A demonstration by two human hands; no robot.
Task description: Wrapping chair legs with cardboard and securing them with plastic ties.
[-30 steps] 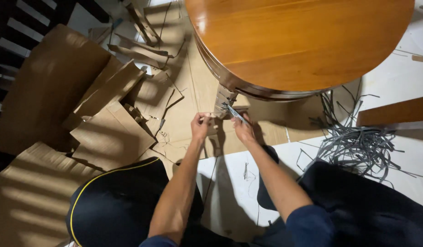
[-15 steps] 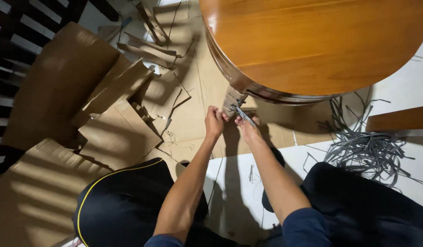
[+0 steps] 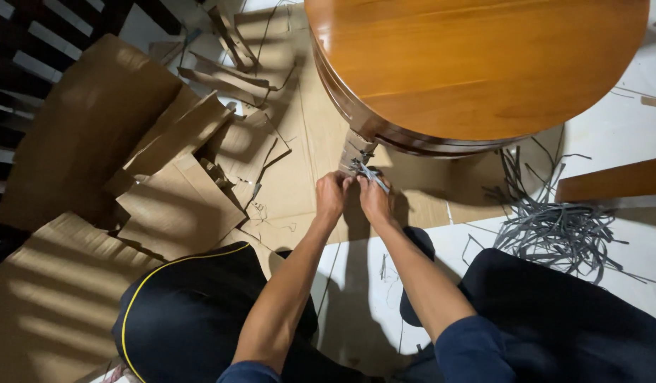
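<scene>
1. Floor: cardboard sheets left, grey strap offcuts right.
2. Round wooden surface above, cardboard-wrapped leg under rim.
3. Left hand pinching leg wrap; right hand closed on scissors, hands touching.

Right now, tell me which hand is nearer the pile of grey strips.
Right. The right hand is closer to the grey strips; the left hand lies beyond it, farther away.

Dim room, harsh overhead light, glare on wooden tabletop, deep shadows, slight wide-angle edge distortion
</scene>
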